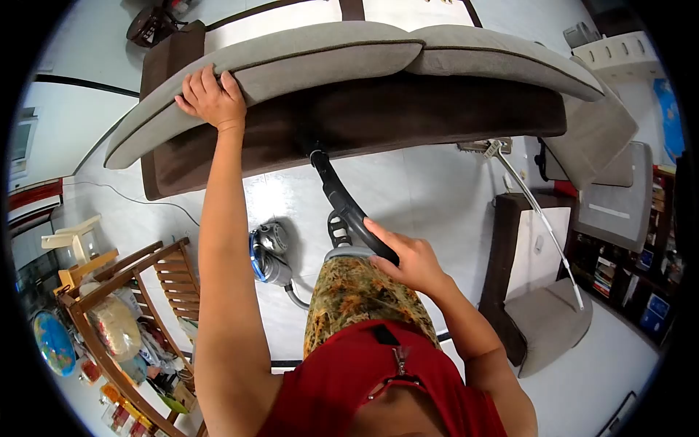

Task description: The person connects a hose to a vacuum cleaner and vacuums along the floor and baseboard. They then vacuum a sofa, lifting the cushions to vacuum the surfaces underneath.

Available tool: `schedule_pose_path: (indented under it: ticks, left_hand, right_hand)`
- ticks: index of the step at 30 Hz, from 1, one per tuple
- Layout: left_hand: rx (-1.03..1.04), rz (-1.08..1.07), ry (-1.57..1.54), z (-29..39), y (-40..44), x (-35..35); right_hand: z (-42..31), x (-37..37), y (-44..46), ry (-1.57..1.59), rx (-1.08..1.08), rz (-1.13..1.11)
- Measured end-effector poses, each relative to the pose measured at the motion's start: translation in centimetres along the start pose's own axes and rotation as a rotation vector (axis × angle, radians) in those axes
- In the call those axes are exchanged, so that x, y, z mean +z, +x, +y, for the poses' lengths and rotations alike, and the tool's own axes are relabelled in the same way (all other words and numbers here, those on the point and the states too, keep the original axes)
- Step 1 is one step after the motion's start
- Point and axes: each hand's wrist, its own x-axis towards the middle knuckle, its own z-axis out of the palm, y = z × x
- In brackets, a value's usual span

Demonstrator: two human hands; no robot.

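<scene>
My left hand (213, 100) grips the grey back cushion (306, 62) of a sofa, its fingers bent over the upper side. The cushion leans forward over the dark brown sofa base (466, 109). My right hand (411, 260) is closed around the black handle of a vacuum cleaner hose (341, 200). The far end of the hose reaches the front of the brown base, where its tip blends into the dark fabric. On the floor to the left stands the vacuum cleaner's canister (273, 251), silver and blue.
A second grey cushion (502, 54) sits at the right of the sofa. A flat mop (539, 207) leans across a brown and white armrest piece (520, 247). At the left is a wooden rack (116, 320) loaded with items. A thin cable (138, 195) crosses the floor.
</scene>
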Motion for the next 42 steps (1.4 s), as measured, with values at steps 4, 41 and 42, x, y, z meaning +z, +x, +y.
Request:
schedule_pose_path:
  ticks: [4,41,42]
  left_hand:
    - [0.043,-0.023,0.063,-0.3,1.0,0.6]
    - [0.260,-0.373,-0.229,-3.5,5.0,0.8]
    - [0.281,-0.420,-0.198,-3.5,4.9,-0.2]
  right_hand:
    - [0.4,0.2,0.4,0.008,-0.005,0.017]
    - [-1.9,3.6,1.3,0.018,-0.122,0.050]
    - [-1.9,3.7,1.2,0.006,-0.124,0.045]
